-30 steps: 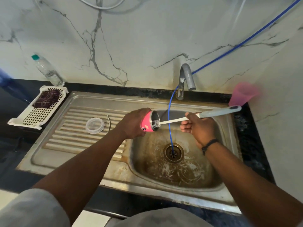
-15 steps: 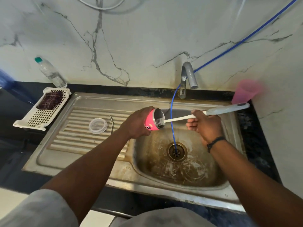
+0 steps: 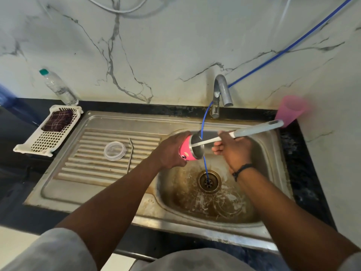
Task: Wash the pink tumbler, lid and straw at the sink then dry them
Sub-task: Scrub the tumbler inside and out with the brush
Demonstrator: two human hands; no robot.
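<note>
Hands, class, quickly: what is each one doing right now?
Left hand: grips the tumbler.
Right hand: grips the brush, whose head is inside the tumbler.

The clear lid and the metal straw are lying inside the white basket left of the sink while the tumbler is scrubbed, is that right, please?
Not quite: in the head view the clear lid and metal straw lie on the sink's ribbed draining board, not in the white basket. The tumbler is indeed being scrubbed.

blue hose (image 3: 204,122) crossing basin, lid (image 3: 114,151) on drainboard (image 3: 93,171)
</note>
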